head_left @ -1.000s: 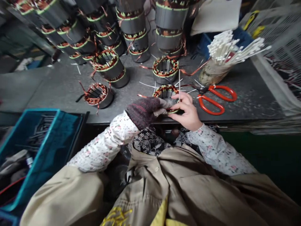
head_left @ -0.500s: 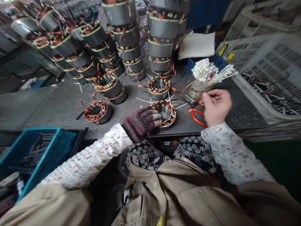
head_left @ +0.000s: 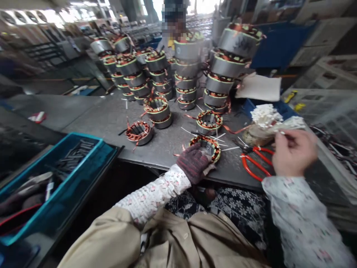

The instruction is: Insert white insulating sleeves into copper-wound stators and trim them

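Observation:
My left hand, in a dark maroon knitted glove, grips the near left rim of a motor stator with copper windings, its fingers reaching over the opening. My bare right hand is closed in a pinch, with a small white tip showing at the fingertips that looks like the end of a cable tie. Just left of that hand lie red-handled scissors. Behind it stands a bundle of white cable ties in a wrapped holder. A second stator sits behind the gripped one.
Stacked stators line the back, with another tall stack beside them. A lone stator is at left. White offcuts lie on the dark table. A teal bin is at left, white crates at right. A person is behind the stacks.
The view has tilted up and swung left. My left hand has moved further over the stator. My right hand has shifted right, away from the scissors handles, beside the cable ties.

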A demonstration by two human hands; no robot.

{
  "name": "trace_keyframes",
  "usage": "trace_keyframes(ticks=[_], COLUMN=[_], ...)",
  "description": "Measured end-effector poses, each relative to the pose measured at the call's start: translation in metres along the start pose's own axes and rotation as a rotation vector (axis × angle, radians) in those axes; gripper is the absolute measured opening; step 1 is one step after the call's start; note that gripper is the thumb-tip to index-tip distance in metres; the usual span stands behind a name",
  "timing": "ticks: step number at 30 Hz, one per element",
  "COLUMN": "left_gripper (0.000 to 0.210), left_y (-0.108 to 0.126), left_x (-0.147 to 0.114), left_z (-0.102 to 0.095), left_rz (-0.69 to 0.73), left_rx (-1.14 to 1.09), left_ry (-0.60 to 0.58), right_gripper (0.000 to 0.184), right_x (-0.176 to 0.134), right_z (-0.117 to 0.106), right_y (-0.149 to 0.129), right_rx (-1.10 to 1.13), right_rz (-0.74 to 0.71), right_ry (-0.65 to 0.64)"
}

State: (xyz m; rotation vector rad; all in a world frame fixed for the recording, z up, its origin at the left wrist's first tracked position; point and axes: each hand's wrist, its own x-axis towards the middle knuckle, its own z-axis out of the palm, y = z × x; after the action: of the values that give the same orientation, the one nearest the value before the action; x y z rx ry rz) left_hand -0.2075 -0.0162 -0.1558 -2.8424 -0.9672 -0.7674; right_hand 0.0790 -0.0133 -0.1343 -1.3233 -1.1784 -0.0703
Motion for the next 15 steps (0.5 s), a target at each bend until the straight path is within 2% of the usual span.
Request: trace_keyframes(ticks=[2,4,6,9,12,15], left_gripper=[0.030,0.029,0.027,0.029,0.036,0.056], left_y=[0.003,0.005,0.008,0.012,0.013,0.012], left_x=[0.002,0.004,0.003,0.002,0.002,0.003], left_z=[0.002,0.003,0.001,-0.002,-0.003,-0.004], left_rz=[-0.051,-0.085,-0.096,-0.122,-0.140,-0.141], left_rx=[0.035,0.045,0.037,0.028,0.014,-0.012], left_ry=[-0.007,-0.003,0.028,0.079,0.089,0.094], right_gripper=[0.005,0.003,0.006,0.010,0.013,0.016], right_x=[-0.017,-0.039,-0.060,-0.084,-0.097,-0.103], right_z=[-0.001,0.000,0.003,0.006,0.001,-0.010], right_y=[-0.021,-0.036,-0.044,-0.042,-0.034,-0.032], right_rx=[0.162,0.281,0.296,0.270,0.289,0.319], right_rz=[-0.052,-0.123,-0.271,-0.451,-0.420,-0.342], right_ry=[-0.011,-0.139,-0.293,-0.442,-0.470,-0.492])
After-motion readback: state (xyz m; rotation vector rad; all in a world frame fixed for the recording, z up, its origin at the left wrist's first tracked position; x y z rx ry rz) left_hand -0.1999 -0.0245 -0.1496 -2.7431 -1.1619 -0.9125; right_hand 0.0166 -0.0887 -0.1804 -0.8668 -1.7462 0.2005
